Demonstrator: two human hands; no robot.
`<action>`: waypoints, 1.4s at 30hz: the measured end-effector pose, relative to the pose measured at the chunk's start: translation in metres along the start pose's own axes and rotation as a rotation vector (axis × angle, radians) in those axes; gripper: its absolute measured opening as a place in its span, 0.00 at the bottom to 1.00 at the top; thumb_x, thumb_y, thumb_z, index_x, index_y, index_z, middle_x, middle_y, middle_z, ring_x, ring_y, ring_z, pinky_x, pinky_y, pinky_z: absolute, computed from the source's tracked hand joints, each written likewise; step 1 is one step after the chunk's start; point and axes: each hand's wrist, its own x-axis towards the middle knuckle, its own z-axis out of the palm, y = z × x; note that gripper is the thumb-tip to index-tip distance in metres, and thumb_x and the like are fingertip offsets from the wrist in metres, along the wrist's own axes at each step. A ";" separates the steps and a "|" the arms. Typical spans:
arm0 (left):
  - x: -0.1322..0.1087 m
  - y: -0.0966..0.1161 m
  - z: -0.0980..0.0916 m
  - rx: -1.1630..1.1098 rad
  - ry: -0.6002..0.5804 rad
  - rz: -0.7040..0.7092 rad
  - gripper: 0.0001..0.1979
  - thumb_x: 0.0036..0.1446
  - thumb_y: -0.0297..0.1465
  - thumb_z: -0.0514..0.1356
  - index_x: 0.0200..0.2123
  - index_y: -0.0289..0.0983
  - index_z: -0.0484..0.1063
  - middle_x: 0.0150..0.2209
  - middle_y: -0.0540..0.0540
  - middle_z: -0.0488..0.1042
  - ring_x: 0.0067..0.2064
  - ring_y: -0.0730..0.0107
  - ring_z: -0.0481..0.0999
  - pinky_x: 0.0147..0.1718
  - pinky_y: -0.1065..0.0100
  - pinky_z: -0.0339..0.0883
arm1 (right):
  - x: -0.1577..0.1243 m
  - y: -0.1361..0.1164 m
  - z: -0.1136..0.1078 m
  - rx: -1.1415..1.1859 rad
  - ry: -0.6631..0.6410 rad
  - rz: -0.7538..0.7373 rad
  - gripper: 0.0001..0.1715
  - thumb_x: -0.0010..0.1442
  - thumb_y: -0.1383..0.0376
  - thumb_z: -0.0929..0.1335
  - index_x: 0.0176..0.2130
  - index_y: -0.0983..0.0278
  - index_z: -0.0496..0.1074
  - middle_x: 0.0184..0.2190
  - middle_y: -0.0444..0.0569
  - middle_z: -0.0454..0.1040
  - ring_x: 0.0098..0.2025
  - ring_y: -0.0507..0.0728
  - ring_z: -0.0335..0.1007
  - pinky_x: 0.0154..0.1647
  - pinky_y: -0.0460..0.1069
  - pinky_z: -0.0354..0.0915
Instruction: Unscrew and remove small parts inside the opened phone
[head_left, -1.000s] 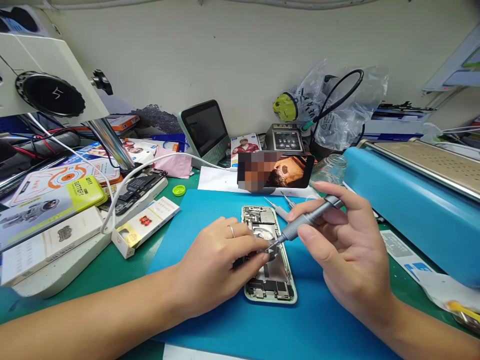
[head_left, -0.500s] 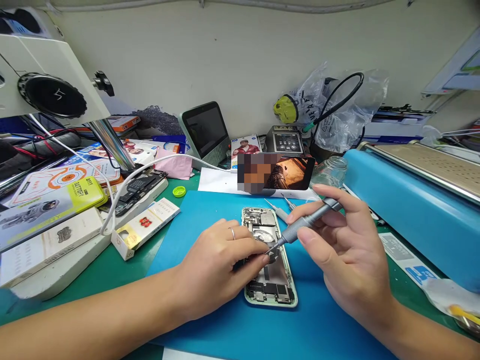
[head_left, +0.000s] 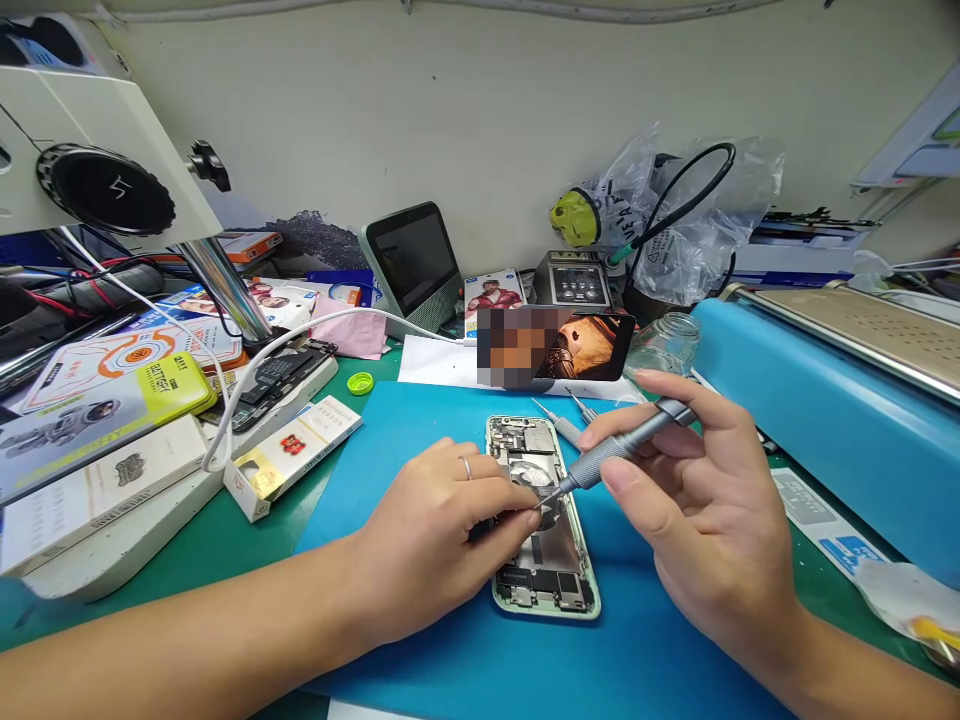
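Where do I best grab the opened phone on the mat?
Pinch the phone by its two long frame edges at the near end, from above on the near side. It lies flat with bare insides up, and the left hand and screwdriver cover the middle.

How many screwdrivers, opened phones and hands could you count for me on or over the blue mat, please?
Screwdrivers: 3 (held screwdriver in the right hand; two spare screwdrivers lying on the blue mat behind the phone)
Opened phones: 1 (opened phone)
Hands: 2 (the right hand, and the left hand with fingertips on the phone)
Total: 6
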 end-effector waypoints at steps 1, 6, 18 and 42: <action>0.000 0.000 0.000 0.001 0.001 0.000 0.05 0.68 0.24 0.63 0.39 0.38 0.79 0.32 0.53 0.79 0.33 0.73 0.75 0.36 0.66 0.58 | 0.000 0.000 0.000 -0.004 -0.006 0.001 0.28 0.66 0.72 0.69 0.60 0.50 0.66 0.39 0.41 0.79 0.41 0.51 0.78 0.47 0.44 0.76; -0.001 0.000 0.000 0.003 0.010 0.009 0.05 0.68 0.24 0.64 0.39 0.38 0.79 0.32 0.53 0.80 0.33 0.73 0.75 0.36 0.66 0.58 | 0.000 0.000 0.000 -0.018 -0.013 0.001 0.28 0.65 0.72 0.69 0.60 0.50 0.66 0.39 0.41 0.79 0.40 0.50 0.78 0.47 0.44 0.76; 0.000 0.002 -0.002 0.011 0.017 0.009 0.05 0.67 0.23 0.64 0.39 0.37 0.79 0.32 0.53 0.80 0.33 0.74 0.74 0.37 0.67 0.58 | 0.001 0.001 0.001 -0.030 -0.027 -0.011 0.28 0.65 0.72 0.69 0.60 0.51 0.66 0.40 0.41 0.79 0.41 0.52 0.78 0.47 0.47 0.78; 0.001 0.003 -0.001 0.015 0.011 -0.009 0.05 0.67 0.23 0.64 0.38 0.37 0.79 0.31 0.54 0.80 0.32 0.74 0.74 0.36 0.66 0.58 | 0.000 -0.001 0.000 -0.050 -0.008 -0.008 0.27 0.66 0.71 0.70 0.60 0.50 0.66 0.39 0.43 0.79 0.41 0.56 0.79 0.46 0.53 0.79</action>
